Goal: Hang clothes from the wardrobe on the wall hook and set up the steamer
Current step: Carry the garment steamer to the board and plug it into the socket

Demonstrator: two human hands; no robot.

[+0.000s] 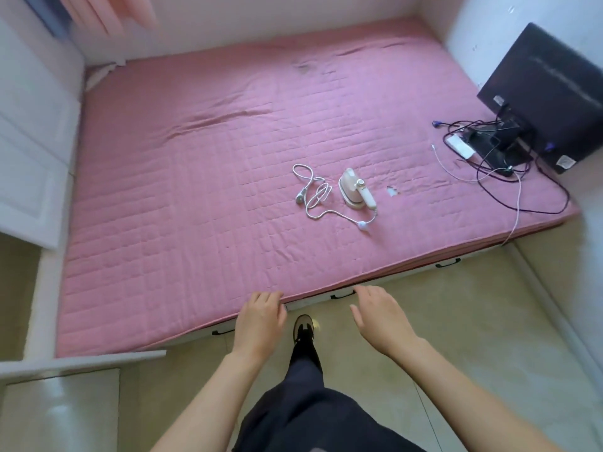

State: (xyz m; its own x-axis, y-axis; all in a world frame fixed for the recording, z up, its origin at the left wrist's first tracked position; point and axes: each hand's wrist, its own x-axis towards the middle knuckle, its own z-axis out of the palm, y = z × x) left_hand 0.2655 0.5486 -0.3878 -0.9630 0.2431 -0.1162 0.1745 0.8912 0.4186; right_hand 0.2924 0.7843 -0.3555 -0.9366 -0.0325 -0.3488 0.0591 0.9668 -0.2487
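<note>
A small cream handheld steamer (355,190) lies on the pink quilted bed (195,207), right of centre. Its white cord (315,197) loops to the left and ends in a plug (300,196). My left hand (259,318) hovers at the bed's front edge with relaxed fingers, holding nothing. My right hand (380,316) is held out over the floor beside it, fingers loose and empty. Both hands are well short of the steamer. No clothes or wall hook are in view.
A black monitor (548,93) leans against the right wall on the bed, with tangled cables (502,164) in front. White wardrobe doors (29,148) stand at the left. Pink curtains (124,11) hang at the top. My shoe (304,326) is on the beige floor (456,337).
</note>
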